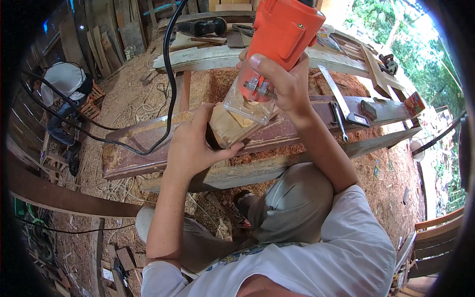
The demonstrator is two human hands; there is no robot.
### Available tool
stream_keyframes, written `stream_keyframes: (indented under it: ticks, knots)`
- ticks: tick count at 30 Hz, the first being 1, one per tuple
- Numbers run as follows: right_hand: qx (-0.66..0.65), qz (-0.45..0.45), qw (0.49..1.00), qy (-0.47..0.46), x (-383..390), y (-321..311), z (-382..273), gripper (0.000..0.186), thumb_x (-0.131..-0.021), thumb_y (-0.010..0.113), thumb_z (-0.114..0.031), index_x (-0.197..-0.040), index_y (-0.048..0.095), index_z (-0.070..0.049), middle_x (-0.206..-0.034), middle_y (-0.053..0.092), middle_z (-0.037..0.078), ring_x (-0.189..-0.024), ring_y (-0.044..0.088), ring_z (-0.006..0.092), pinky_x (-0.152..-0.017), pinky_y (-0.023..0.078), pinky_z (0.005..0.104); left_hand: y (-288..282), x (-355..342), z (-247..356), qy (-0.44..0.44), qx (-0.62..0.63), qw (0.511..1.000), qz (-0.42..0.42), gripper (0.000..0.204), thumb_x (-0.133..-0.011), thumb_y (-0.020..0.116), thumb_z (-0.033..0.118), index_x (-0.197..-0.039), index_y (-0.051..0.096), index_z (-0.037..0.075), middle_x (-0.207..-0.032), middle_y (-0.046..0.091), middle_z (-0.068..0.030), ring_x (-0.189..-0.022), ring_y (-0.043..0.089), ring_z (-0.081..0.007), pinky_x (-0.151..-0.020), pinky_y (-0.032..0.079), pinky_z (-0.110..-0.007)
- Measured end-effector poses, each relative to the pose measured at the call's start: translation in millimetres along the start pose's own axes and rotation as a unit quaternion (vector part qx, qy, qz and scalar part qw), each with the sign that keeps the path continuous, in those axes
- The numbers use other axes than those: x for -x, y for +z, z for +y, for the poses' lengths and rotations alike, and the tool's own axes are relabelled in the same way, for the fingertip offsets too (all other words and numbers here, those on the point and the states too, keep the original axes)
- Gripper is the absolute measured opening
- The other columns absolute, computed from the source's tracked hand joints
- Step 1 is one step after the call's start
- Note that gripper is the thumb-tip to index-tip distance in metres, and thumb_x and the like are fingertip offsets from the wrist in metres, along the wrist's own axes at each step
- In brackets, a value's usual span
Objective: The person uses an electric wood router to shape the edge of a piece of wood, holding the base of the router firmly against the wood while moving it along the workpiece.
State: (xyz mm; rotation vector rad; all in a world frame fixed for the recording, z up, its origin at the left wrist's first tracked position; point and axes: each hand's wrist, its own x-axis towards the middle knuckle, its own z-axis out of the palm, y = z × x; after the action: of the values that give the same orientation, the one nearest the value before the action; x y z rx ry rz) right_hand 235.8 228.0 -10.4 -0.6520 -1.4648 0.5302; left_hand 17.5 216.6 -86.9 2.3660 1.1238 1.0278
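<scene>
My right hand (282,84) is closed round an orange power trimmer (282,37), held upright at the centre top, with a metal clamp near its lower end. Its clear plastic base (232,104) rests on a pale wooden block (227,130). My left hand (190,146) grips that block, fingers over its left side and thumb at its lower edge. The block is over a worn reddish-brown plank (133,166). To the right on the plank lie a wrench (339,123), a steel square (334,91) and a small wood piece (368,110).
Black cords (167,62) hang across the left. A co-worker (67,91) in a light shirt bends over at the far left. A rear plank (198,59) carries dark tools (203,27) and offcuts. Sawdust and ropes (143,106) cover the ground. Greenery shows at the right.
</scene>
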Motion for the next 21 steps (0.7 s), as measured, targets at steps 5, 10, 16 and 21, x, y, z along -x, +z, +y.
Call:
stream_keyframes:
  ticks: [5,10,16,21]
  knots:
    - [0.004,-0.003,1.0,-0.013,-2.1,1.2,1.2,0.041,-0.083,0.08,-0.014,-0.121,0.071,0.0,-0.085,0.072,0.002,-0.076,0.067,0.008,-0.074,0.055,0.0276,0.0,-0.3,-0.9,0.012,0.013,1.0,0.008,0.093,-0.062,0.097,0.045,-0.132,0.057,-0.001,-0.115,0.071,-0.0232,-0.107,0.072,-0.0403,-0.091,0.056,-0.046]
    - [0.013,-0.002,1.0,-0.011,-2.0,1.7,2.6,0.04,-0.083,0.079,-0.014,-0.12,0.071,0.0,-0.085,0.072,0.002,-0.076,0.067,0.0084,-0.073,0.055,0.0278,0.3,-1.6,-1.7,-0.003,0.014,1.0,-0.004,0.094,-0.062,0.097,0.047,-0.132,0.057,-0.001,-0.114,0.071,-0.0236,-0.106,0.071,-0.0415,-0.09,0.056,-0.046]
    - [0.001,0.009,1.0,-0.005,-1.8,3.3,1.2,0.04,-0.084,0.08,-0.013,-0.12,0.069,0.001,-0.086,0.072,0.003,-0.076,0.066,0.0084,-0.072,0.054,0.0278,1.7,-0.1,-4.0,0.05,-0.009,0.998,0.025,0.092,-0.066,0.093,0.052,-0.133,0.055,0.002,-0.104,0.073,-0.0258,-0.098,0.072,-0.0443,-0.083,0.059,-0.05]
    - [0.067,-0.013,0.998,-0.011,-2.4,2.6,-1.5,0.038,-0.086,0.072,-0.021,-0.112,0.066,0.007,-0.096,0.075,0.013,-0.087,0.075,0.0211,-0.08,0.062,0.0374,0.8,0.0,-4.6,0.05,-0.016,0.998,0.026,0.092,-0.066,0.093,0.052,-0.133,0.055,0.001,-0.107,0.072,-0.0262,-0.099,0.072,-0.0447,-0.085,0.058,-0.049]
